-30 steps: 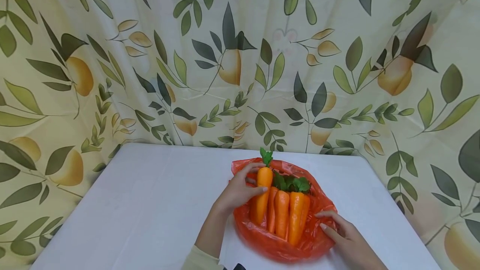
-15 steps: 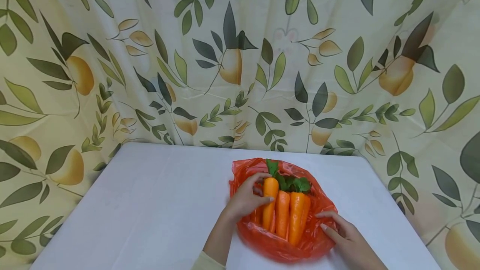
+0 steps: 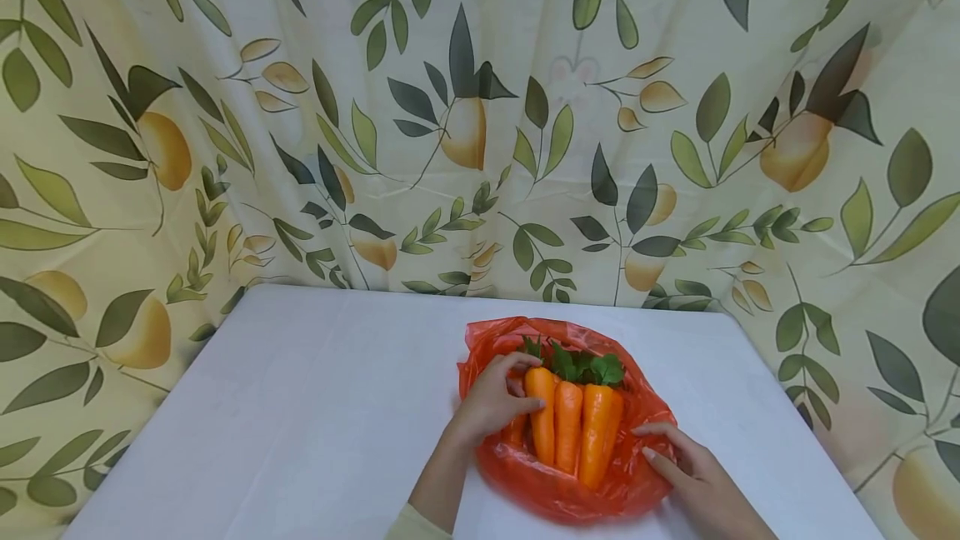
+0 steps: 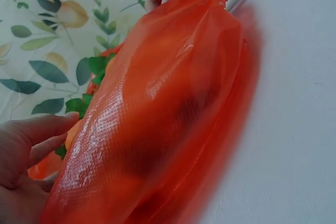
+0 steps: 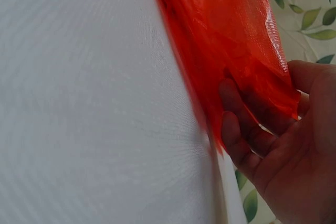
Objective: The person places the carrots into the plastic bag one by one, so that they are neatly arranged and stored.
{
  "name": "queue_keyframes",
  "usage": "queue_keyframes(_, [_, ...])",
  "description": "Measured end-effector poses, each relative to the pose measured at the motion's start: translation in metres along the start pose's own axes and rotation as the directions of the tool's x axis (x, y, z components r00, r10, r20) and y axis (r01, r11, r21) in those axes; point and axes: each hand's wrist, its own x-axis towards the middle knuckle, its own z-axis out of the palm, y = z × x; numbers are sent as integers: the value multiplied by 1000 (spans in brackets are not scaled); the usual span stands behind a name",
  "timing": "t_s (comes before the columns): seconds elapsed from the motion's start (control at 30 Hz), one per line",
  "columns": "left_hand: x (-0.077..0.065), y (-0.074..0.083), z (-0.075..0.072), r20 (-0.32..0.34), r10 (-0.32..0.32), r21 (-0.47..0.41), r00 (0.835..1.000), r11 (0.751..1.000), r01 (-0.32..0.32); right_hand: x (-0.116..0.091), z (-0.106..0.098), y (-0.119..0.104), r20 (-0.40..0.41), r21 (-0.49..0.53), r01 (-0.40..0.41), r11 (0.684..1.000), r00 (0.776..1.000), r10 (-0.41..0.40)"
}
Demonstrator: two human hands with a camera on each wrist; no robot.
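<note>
A red plastic bag [image 3: 525, 477] lies with its mouth spread on the white table, several orange carrots with green tops side by side in it. My left hand [image 3: 491, 400] reaches over the bag's left side and holds a carrot [image 3: 543, 427] near its top, thumb across its front. That carrot rests against the others. At the bag's right edge my right hand [image 3: 693, 469] pinches the plastic; in the right wrist view the fingers [image 5: 236, 106] lie along the film. The left wrist view shows mostly the bag's outer wall [image 4: 157, 103], which hides most of the carrots.
The white table [image 3: 300, 415] extends to the left of the bag. A curtain [image 3: 525, 123] printed with leaves and fruit hangs behind the table and along both sides.
My left hand has lowered its carrot into the bag and shifted slightly right, so its green top now sits lower, near the other leaves. The right hand has stayed at the bag's edge.
</note>
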Motion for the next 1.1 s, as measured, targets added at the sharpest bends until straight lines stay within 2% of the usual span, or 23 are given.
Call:
queue_keyframes(0.27, [0,1,3,-25,13,106,1000,994,-11,0,3,-3,20,15,26,1000,999,-27])
queue_keyframes(0.73, [0,1,-2,-20,21,118,1000,993,-19,3,3,-4,7,-12,31,999,1000,-31])
queue_keyframes(0.93, [-1,7,-11,-21,37,64,999,997,-36,2,2,-3,8,0,15,1000,1000,-15])
queue_keyframes(1.1, [-7,18,-30,-18,59,-13,998,998,-60,2,0,-3,8,-2,19,1000,1000,-19])
